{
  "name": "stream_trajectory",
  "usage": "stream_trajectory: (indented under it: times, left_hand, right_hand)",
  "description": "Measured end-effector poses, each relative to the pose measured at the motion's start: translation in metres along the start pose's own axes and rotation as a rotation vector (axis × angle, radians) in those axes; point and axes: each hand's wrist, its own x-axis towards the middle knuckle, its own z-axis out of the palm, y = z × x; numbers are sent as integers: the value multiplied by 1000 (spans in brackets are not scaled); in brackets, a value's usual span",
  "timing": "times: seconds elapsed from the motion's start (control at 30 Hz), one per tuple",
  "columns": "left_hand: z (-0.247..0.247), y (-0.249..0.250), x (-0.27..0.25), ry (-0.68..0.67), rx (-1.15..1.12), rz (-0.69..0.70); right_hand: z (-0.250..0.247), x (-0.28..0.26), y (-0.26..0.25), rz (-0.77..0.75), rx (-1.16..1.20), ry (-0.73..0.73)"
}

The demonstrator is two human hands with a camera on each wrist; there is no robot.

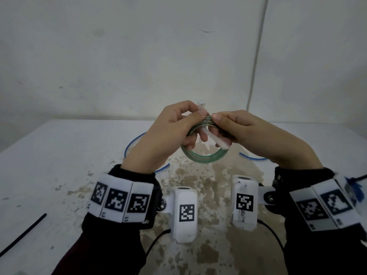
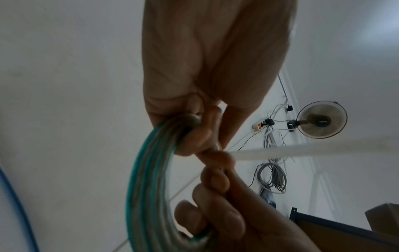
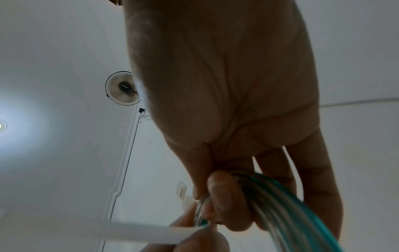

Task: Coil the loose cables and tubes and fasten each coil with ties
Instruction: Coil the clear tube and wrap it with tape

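Note:
A coil of green and clear tube (image 1: 204,155) is held in the air above the table between both hands. My left hand (image 1: 174,126) pinches the head end of a white cable tie (image 1: 201,107) against the top of the coil. My right hand (image 1: 232,126) grips the coil from the right, and the tie's strap (image 1: 218,140) runs down through the ring. In the left wrist view the coil (image 2: 149,170) curves down from the fingers and the tie (image 2: 302,149) runs off to the right. The right wrist view shows the coil (image 3: 280,204) under the thumb and the tie (image 3: 140,232).
A loose blue tube (image 1: 131,144) lies curved on the stained white table (image 1: 59,165) behind the hands, and another stretch of it (image 1: 252,157) shows at the right. A black cable tie (image 1: 23,234) lies at the front left. A white wall stands just behind the table.

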Motion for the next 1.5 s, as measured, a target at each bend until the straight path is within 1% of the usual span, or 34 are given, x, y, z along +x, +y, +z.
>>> stream_trajectory:
  times: [0.07, 0.17, 0.23, 0.3, 0.33, 0.37, 0.4, 0.47, 0.5, 0.53, 0.6, 0.7, 0.83, 1.03, 1.17, 1.23, 1.33, 1.4, 1.5]
  left_hand:
    - [3, -2, 1, 30, 5, -2]
    - [5, -4, 3, 67, 6, 19]
    - [5, -6, 3, 97, 5, 36]
    - [3, -9, 5, 152, -5, 44]
    - [2, -10, 5, 177, -12, 50]
    - [1, -10, 5, 194, -19, 55]
    - [0, -10, 6, 203, -25, 61]
    - [-1, -9, 5, 205, -43, 69]
    - [-1, -8, 5, 204, -52, 71]
    - [-1, -7, 5, 200, -57, 72]
    - [1, -6, 4, 193, -51, 74]
    - [2, -6, 4, 207, -53, 83]
    - [-6, -4, 5, 243, -96, 108]
    - [-9, -7, 5, 289, -79, 147]
    - [-7, -8, 7, 316, -79, 156]
    - [-9, -10, 8, 333, -70, 160]
    - [-10, -12, 9, 339, -47, 162]
    - [-9, -12, 9, 340, -49, 167]
    - [-7, -12, 9, 349, -41, 177]
  right_hand:
    - [-1, 0, 1, 14, 17, -12]
    - [2, 2, 3, 36, 24, 24]
    - [4, 4, 2, 36, 25, 118]
    - [3, 5, 2, -34, 4, 268]
    - [1, 5, 0, -97, -22, 313]
    - [-1, 3, -2, -171, -41, 311]
    - [-2, 2, -5, -233, -50, 276]
    - [1, -2, -14, -296, -71, 191]
    - [4, -1, -16, -314, -70, 179]
    - [6, 0, -18, -331, -57, 185]
    - [10, 3, -18, -346, -54, 243]
    - [13, 5, -18, -344, -51, 293]
    - [15, 7, -15, -327, 34, 342]
    - [22, 11, -16, -223, 127, 422]
    - [24, 15, -13, -168, 220, 436]
    - [25, 15, -13, -144, 210, 416]
    - [27, 14, -14, -119, 133, 397]
    - [28, 14, -14, -107, 101, 406]
    - [28, 16, -14, -94, 113, 433]
